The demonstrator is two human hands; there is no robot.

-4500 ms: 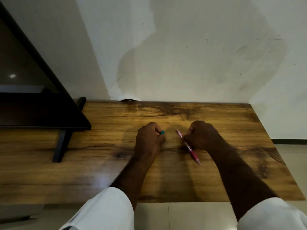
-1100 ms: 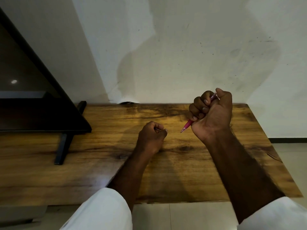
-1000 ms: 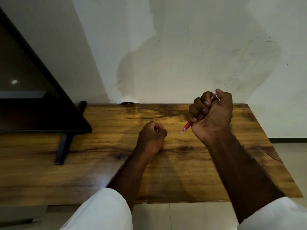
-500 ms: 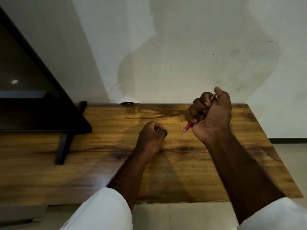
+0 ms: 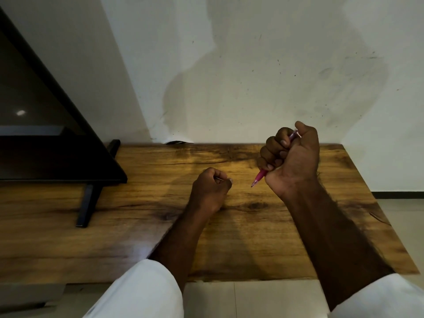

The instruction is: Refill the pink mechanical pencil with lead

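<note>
Right hand (image 5: 296,161) has risen off the desk (image 5: 137,203), fisted round the pink pencil (image 5: 260,176), tip down; left hand (image 5: 210,191) pinches a sliver (image 5: 218,179), perhaps lead.

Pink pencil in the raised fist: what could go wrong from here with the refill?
1. The left hand pinches only a thin pale sliver, likely the lead; it could snap or slip onto the table, where the dark grain would hide it.
2. The right hand holds the pink pencil in a full fist grip, tip down toward the left hand, thumb at the top end; that coarse grip may make feeding a thin lead awkward.
</note>
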